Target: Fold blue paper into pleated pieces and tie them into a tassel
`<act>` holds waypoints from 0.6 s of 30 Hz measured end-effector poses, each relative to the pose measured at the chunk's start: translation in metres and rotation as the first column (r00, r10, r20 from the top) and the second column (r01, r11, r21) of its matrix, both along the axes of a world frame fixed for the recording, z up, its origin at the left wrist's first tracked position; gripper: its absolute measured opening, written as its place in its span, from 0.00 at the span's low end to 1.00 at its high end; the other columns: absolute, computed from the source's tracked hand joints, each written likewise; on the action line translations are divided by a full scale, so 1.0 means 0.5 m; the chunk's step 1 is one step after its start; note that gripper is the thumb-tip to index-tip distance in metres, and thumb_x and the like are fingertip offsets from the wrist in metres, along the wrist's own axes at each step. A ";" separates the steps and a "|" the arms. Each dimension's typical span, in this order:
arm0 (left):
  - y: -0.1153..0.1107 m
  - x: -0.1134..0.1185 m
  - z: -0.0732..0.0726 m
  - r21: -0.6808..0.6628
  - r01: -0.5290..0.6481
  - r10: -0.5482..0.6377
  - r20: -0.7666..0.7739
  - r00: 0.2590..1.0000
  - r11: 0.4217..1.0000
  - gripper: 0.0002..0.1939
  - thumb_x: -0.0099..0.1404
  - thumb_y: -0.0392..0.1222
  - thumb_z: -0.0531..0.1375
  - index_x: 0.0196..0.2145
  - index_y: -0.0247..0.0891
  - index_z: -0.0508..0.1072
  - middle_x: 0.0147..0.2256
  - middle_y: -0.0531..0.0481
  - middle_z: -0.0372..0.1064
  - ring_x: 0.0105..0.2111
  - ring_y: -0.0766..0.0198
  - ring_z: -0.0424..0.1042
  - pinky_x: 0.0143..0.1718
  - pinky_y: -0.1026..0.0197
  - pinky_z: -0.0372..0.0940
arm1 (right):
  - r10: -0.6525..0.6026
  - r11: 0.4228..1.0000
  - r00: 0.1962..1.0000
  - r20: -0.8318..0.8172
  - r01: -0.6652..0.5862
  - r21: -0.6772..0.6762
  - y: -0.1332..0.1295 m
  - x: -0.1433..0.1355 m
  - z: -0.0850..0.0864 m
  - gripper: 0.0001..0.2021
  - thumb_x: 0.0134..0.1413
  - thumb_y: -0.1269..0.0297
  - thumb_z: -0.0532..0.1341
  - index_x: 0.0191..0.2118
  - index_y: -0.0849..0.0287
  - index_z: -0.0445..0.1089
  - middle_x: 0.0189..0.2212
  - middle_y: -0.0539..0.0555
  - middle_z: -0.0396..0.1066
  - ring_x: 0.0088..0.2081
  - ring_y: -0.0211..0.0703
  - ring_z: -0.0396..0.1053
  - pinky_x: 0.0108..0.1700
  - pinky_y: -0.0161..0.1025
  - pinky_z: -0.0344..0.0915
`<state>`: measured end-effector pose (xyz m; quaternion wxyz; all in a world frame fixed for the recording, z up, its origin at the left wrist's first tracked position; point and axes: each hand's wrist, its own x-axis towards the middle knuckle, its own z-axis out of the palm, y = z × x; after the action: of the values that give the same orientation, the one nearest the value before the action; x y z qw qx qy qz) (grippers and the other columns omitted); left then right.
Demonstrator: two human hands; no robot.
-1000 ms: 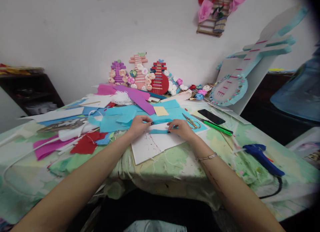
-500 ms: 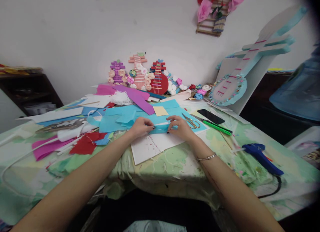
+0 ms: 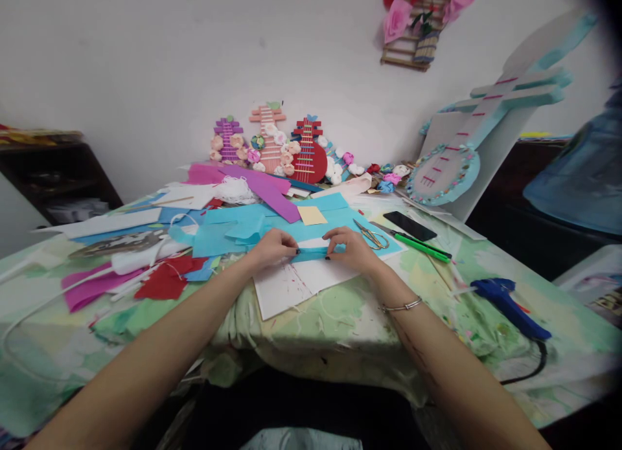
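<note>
A narrow blue paper strip [image 3: 312, 252] stretches between my two hands, over a white sheet [image 3: 286, 291] with small red marks. My left hand [image 3: 273, 248] pinches its left end between thumb and fingers. At the other end, my right hand [image 3: 348, 248] has thumb and fingertips closed on the strip. Just beyond lie larger blue sheets [image 3: 335, 210], with a small cream paper square [image 3: 311, 215] on top. A pair of gold-handled scissors [image 3: 372, 235] rests to the right of my right hand.
A green utility knife [image 3: 422, 246] and a black phone [image 3: 409, 225] lie to the right, with a blue glue gun [image 3: 510, 307] nearer me. Paper scraps, among them a red piece [image 3: 162, 280], cover the left side. Decorated instrument models, including a red one [image 3: 310, 158], stand at the wall.
The blue strip looks slightly narrower and flatter between my fingers. Both hands have shifted only a little; everything else stays in place.
</note>
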<state>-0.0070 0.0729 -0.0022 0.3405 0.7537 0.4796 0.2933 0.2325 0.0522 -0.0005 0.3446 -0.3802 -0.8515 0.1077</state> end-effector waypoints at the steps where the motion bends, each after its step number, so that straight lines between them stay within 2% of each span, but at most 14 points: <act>1: 0.000 0.000 0.001 -0.005 0.004 -0.004 -0.009 1.000 1.000 0.07 0.46 0.40 0.60 0.23 0.34 0.76 0.20 0.53 0.70 0.22 0.66 0.66 0.26 0.65 0.59 | 0.000 1.000 1.000 0.003 0.000 -0.006 -0.001 0.000 0.001 0.08 0.39 0.78 0.65 0.22 0.58 0.73 0.40 0.55 0.73 0.44 0.48 0.68 0.48 0.45 0.61; 10: -0.011 -0.009 0.014 -0.023 0.079 -0.080 -0.056 0.995 0.997 0.10 0.48 0.38 0.57 0.25 0.33 0.77 0.20 0.51 0.71 0.21 0.65 0.66 0.24 0.65 0.58 | -0.039 0.997 0.999 0.038 0.041 -0.067 -0.013 -0.003 0.009 0.08 0.40 0.78 0.63 0.24 0.58 0.73 0.29 0.52 0.74 0.37 0.44 0.69 0.41 0.39 0.63; 13: -0.017 -0.008 0.018 0.012 0.126 -0.124 -0.087 0.988 0.992 0.09 0.49 0.41 0.59 0.26 0.34 0.76 0.22 0.51 0.72 0.24 0.64 0.68 0.26 0.65 0.60 | -0.063 0.995 0.996 0.055 0.067 -0.074 -0.013 -0.002 0.008 0.06 0.41 0.77 0.64 0.25 0.58 0.74 0.27 0.52 0.73 0.36 0.44 0.68 0.39 0.38 0.62; 18: -0.033 0.006 0.025 0.141 0.183 -0.167 -0.123 0.978 0.973 0.18 0.48 0.49 0.64 0.35 0.36 0.71 0.35 0.49 0.72 0.31 0.63 0.68 0.30 0.64 0.62 | -0.089 0.993 0.994 0.069 0.093 -0.070 -0.011 -0.003 0.006 0.05 0.42 0.76 0.63 0.26 0.58 0.73 0.27 0.51 0.72 0.34 0.41 0.67 0.36 0.36 0.59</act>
<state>-0.0042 0.0566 0.0104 0.2796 0.8318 0.4055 0.2558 0.2311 0.0469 0.0025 0.3069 -0.4342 -0.8397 0.1103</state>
